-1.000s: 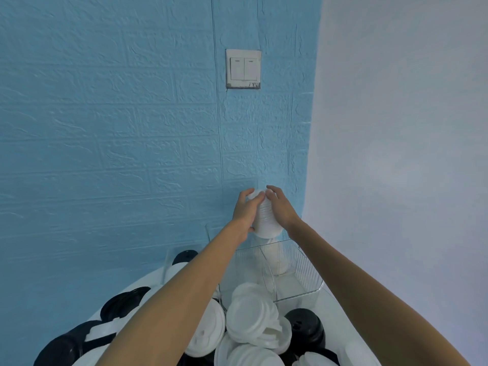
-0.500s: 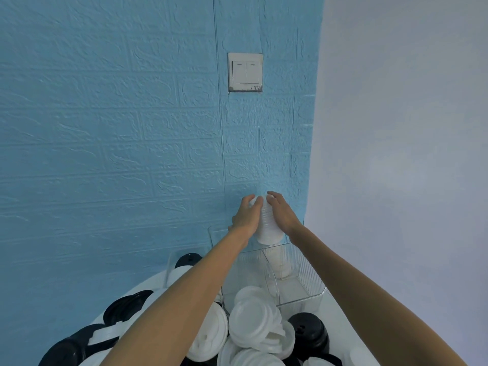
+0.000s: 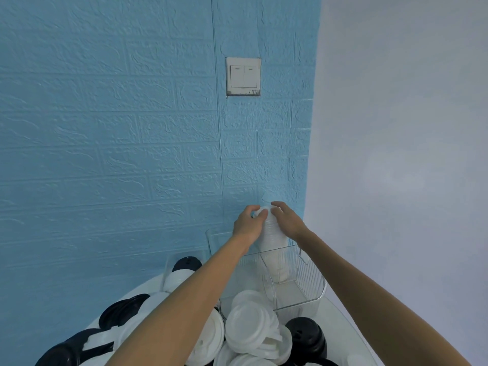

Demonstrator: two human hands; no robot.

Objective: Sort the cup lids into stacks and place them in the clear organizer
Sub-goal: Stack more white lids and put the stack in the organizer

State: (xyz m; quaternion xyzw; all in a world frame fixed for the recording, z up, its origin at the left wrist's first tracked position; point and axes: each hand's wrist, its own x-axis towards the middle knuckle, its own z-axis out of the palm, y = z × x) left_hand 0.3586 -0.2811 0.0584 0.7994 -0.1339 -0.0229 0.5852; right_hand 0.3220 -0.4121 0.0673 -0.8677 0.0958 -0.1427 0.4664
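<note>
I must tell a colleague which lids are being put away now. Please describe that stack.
Find the clear organizer in the blue wall's corner. The tall white stack of lids stands in its back compartment, gripped by both hands, unlike the loose lids heaped in front.

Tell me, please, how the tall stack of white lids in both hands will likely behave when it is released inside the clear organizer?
The stack of white lids is tall, narrow and leaning, so it may tip. Both the left hand and the right hand grip its top, suggesting it bends. The clear organizer walls should probably catch it.
</note>
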